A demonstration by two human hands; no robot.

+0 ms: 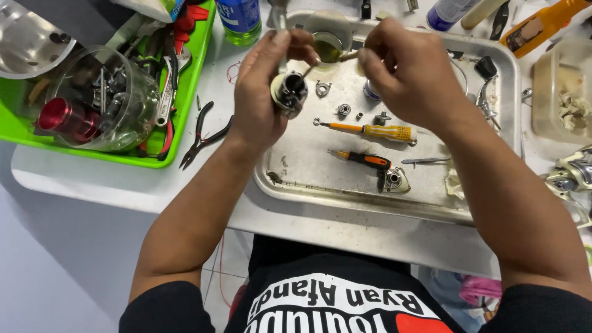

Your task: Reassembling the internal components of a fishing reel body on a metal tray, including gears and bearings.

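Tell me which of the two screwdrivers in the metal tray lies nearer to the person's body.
The shorter screwdriver with the orange and black handle; the longer yellow-handled screwdriver lies farther up the metal tray, closer to the hands.

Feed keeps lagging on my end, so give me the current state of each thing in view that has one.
left hand: gripping the small round metal part, held above the tray
right hand: pinching a thin brush, tip at the part
metal tray: flat on the table
yellow screwdriver: lying in the tray
orange-black screwdriver: lying in the tray
pliers: lying beside the tray, handles apart
green bin: full of tools
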